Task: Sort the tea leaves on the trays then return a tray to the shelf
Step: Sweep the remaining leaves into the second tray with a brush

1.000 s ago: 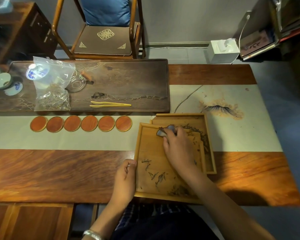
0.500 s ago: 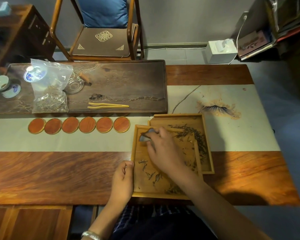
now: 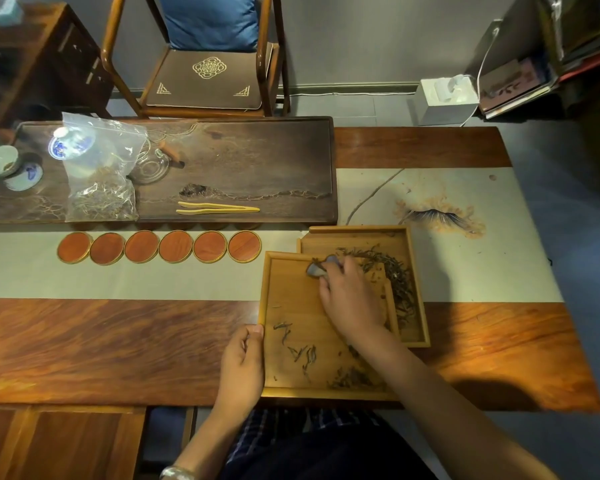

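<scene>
Two light wooden trays sit at the table's near right. The near tray (image 3: 291,292) overlaps the far tray (image 3: 417,289), its right side resting on it. Dark tea leaves (image 3: 302,355) lie scattered in the near tray's lower half, and a longer band of tea leaves (image 3: 395,275) curves through the far tray. My right hand (image 3: 352,299) is over the near tray's upper part, shut on a small grey scraper (image 3: 315,270). My left hand (image 3: 243,362) grips the near tray's left rim.
A long dark tea board (image 3: 239,161) lies at the back with yellow tweezers (image 3: 219,208), a plastic bag of leaves (image 3: 99,192) and cups. Several round orange coasters (image 3: 158,247) line its front. A chair (image 3: 208,64) stands behind, a white box (image 3: 445,98) on the floor.
My right hand with the scraper swept left across the near tray's top, then back a little to the right. The left hand kept its grip on the rim.
</scene>
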`<move>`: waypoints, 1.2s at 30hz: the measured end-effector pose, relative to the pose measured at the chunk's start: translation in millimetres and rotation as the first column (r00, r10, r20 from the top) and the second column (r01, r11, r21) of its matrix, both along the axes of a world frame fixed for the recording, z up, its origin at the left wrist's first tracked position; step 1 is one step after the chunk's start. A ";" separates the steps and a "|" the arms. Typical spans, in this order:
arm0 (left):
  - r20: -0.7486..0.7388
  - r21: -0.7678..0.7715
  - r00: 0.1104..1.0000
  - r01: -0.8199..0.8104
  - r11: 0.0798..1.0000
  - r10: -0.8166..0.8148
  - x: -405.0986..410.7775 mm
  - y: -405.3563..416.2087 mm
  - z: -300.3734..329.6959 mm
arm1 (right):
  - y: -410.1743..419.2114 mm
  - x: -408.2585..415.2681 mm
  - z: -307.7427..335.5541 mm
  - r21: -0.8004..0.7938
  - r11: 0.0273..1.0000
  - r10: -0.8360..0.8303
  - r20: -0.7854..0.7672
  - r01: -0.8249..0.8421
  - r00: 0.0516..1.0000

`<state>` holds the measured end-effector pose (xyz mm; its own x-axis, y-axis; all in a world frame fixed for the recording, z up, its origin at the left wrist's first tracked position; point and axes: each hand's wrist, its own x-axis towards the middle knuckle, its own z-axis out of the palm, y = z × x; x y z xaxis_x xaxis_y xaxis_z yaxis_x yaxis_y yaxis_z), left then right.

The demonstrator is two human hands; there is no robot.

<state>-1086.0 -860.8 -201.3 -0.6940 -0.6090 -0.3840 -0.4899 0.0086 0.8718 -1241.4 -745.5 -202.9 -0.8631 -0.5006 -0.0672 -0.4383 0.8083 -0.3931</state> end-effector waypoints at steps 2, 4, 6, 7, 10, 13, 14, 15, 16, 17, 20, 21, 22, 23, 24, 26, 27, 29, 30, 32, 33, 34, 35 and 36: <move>0.009 0.001 1.000 0.002 1.000 -0.002 -0.3 -1.2 0.5 | 9.8 -7.6 -2.9 0.031 0.999 -0.040 -0.019 0.041 0.999; 0.022 -0.001 1.000 0.005 1.000 -0.005 -0.5 -2.2 0.7 | 17.0 -11.7 -5.6 0.051 0.996 -0.067 -0.039 0.069 0.997; 0.028 -0.008 1.000 0.001 1.000 -0.001 -1.0 -3.8 0.5 | 21.8 -13.8 -7.9 0.054 0.993 -0.101 -0.038 0.103 0.994; 0.031 -0.010 1.000 -0.002 1.000 0.002 -1.4 -4.8 0.1 | 23.3 -14.9 -8.6 0.055 0.991 -0.124 -0.031 0.125 0.992; 0.043 -0.020 0.999 -0.016 1.000 0.017 -2.6 -6.7 0.0 | 24.7 -19.6 -9.9 0.070 0.981 -0.180 -0.002 0.180 0.984; 0.048 -0.043 0.998 -0.033 0.999 0.035 -1.1 -9.8 0.6 | 24.3 -23.5 -10.0 0.093 0.973 -0.211 0.016 0.209 0.977; 0.053 -0.048 0.998 -0.035 0.998 0.038 -0.1 -10.7 1.1 | 24.9 -24.7 -10.3 0.102 0.971 -0.218 0.021 0.215 0.976; 0.057 -0.051 0.998 -0.037 0.998 0.040 1.1 -11.7 1.4 | 25.8 -26.1 -10.9 0.108 0.969 -0.226 0.025 0.222 0.974; 0.060 -0.051 0.997 -0.038 0.998 0.041 2.5 -12.5 1.7 | 26.9 -27.8 -11.4 0.111 0.967 -0.236 0.030 0.231 0.971; 0.064 -0.048 0.997 -0.039 0.998 0.042 3.9 -13.4 1.8 | 27.8 -29.6 -11.7 0.110 0.964 -0.248 0.035 0.242 0.968; 0.071 -0.045 0.996 -0.043 0.998 0.046 7.3 -14.6 2.4 | 29.8 -33.1 -10.3 0.072 0.962 -0.269 0.068 0.265 0.961; 0.067 -0.044 0.997 -0.046 0.998 0.049 7.8 -14.5 2.7 | 30.3 -33.0 -8.3 0.043 0.962 -0.272 0.080 0.270 0.959; 0.062 -0.042 0.997 -0.049 0.998 0.051 8.2 -14.6 3.1 | 30.7 -32.1 -5.4 0.006 0.963 -0.269 0.081 0.269 0.960; 0.057 -0.038 0.997 -0.050 0.998 0.052 8.2 -14.6 3.3 | 30.3 -29.6 -1.5 -0.040 0.966 -0.252 0.068 0.255 0.965; 0.053 -0.033 0.997 -0.050 0.998 0.052 7.7 -14.5 3.4 | 29.0 -26.0 3.0 -0.092 0.971 -0.219 0.051 0.223 0.974; 0.052 -0.024 0.998 -0.046 0.999 0.047 6.4 -14.5 3.3 | 22.1 -15.2 13.3 -0.169 0.978 -0.115 0.040 0.120 0.993; 0.047 -0.018 0.998 -0.043 0.999 0.044 5.8 -14.2 3.1 | 16.6 -9.0 17.7 -0.181 0.982 -0.043 0.041 0.049 0.998; 0.035 -0.002 0.999 -0.033 0.999 0.033 5.5 -13.2 2.1 | 2.9 3.5 23.5 -0.178 0.976 0.133 0.052 -0.122 0.990; 0.030 0.007 0.999 -0.027 1.000 0.027 5.5 -12.8 1.3 | -4.7 8.9 25.0 -0.180 0.962 0.217 0.065 -0.203 0.974; 0.025 0.019 1.000 -0.011 1.000 0.010 5.7 -12.6 -0.3 | -18.8 16.6 25.1 -0.180 0.923 0.355 0.065 -0.339 0.933; 0.025 0.020 1.000 -0.004 1.000 0.004 5.7 -12.7 -1.5 | -24.7 18.8 23.9 -0.168 0.904 0.405 0.050 -0.392 0.913; 0.023 0.017 1.000 0.000 1.000 0.000 5.8 -12.9 -2.6 | -29.3 19.6 22.3 -0.153 0.889 0.441 0.035 -0.431 0.897; 0.018 0.013 1.000 -0.001 1.000 0.001 6.2 -13.4 -3.9 | -32.8 19.7 21.1 -0.143 0.880 0.461 0.025 -0.453 0.887; 0.013 0.010 1.000 -0.007 1.000 0.007 6.8 -14.3 -5.1 | -35.0 19.6 20.4 -0.142 0.874 0.472 0.024 -0.464 0.881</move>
